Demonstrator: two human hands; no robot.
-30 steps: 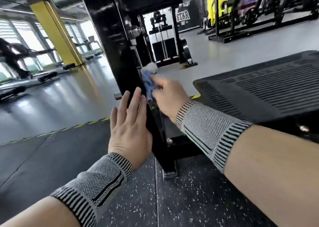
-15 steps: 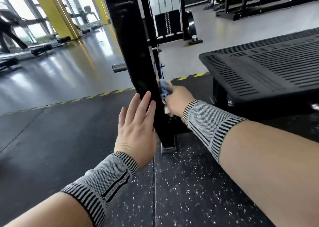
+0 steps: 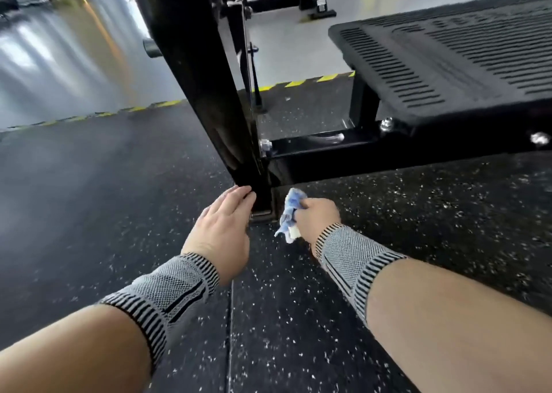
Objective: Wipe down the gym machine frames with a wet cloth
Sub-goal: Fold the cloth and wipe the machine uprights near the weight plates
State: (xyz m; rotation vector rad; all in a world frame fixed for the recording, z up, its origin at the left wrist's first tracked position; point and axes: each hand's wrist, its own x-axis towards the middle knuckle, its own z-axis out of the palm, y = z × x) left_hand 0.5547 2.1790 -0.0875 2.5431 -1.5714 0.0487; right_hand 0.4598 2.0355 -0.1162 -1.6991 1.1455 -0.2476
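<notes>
A glossy black upright post (image 3: pixel 197 72) of the gym machine frame slants down to its foot on the floor. My right hand (image 3: pixel 316 216) grips a crumpled blue and white cloth (image 3: pixel 291 213) just right of the post's base, near the floor. My left hand (image 3: pixel 222 225) lies with straight fingers at the left side of the post's foot, fingertips touching it. Both wrists wear grey striped knit bands.
A low black crossbar (image 3: pixel 343 147) with bolts runs right from the post to a ribbed black platform (image 3: pixel 448 57). Black speckled rubber flooring (image 3: pixel 283 318) lies under my arms. A yellow and black hazard strip (image 3: pixel 298 83) borders shiny grey floor beyond.
Both hands have travelled down the post from mid height to its foot. The cloth went down along the post's right side, and the view tilted downward.
</notes>
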